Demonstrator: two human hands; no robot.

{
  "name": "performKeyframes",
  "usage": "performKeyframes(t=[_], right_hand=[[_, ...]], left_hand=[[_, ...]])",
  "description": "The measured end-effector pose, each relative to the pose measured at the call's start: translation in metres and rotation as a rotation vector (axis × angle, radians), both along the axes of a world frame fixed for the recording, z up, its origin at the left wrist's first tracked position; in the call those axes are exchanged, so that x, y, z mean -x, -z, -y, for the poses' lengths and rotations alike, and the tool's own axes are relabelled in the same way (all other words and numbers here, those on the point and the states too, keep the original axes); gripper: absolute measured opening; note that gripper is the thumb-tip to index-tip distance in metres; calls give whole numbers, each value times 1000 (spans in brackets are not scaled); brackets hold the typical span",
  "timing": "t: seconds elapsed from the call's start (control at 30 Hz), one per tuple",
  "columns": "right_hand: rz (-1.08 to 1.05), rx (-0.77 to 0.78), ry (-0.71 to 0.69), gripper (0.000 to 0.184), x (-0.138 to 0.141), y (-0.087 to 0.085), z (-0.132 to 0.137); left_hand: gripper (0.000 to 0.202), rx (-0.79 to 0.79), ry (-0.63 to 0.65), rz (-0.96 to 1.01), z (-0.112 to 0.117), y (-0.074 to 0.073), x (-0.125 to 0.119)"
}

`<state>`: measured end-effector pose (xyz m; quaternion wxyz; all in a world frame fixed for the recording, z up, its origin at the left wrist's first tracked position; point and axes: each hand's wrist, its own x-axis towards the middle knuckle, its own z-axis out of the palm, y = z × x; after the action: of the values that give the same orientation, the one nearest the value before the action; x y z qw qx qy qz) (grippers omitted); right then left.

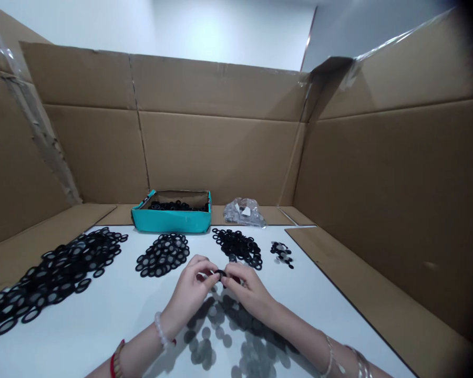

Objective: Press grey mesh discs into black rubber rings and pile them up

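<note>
Item: one black rubber ring (219, 273), long axis side to side, at lower centre of frame, pinched narrowly between the fingertips of left hand (189, 293) and right hand (249, 292), about equally near both, above scattered translucent discs (206, 346).

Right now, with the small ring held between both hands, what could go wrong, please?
The small black ring is pinched by the left hand and right hand, so it could slip and fall among the loose grey discs below. If it rolled forward, it might mix into the pile of black rings just ahead. The forearms also lie close to those discs and might push them out of place.
</note>
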<state>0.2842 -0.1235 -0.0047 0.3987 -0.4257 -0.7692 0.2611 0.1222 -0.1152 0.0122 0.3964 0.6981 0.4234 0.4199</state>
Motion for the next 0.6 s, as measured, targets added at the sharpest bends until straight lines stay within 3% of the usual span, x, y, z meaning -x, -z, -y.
performKeyframes(t=[0.23,0.43,0.6], right_hand=[[48,107,-116,27,-4,-4,1],[106,17,-97,23,-6,-4,-2],[105,-81,-71,25,-5,-2,-1]], left_hand=[[13,198,122,9,-2,-5,5],[13,225,133,89,-1,-5,4],[20,220,70,54,-1,-5,2]])
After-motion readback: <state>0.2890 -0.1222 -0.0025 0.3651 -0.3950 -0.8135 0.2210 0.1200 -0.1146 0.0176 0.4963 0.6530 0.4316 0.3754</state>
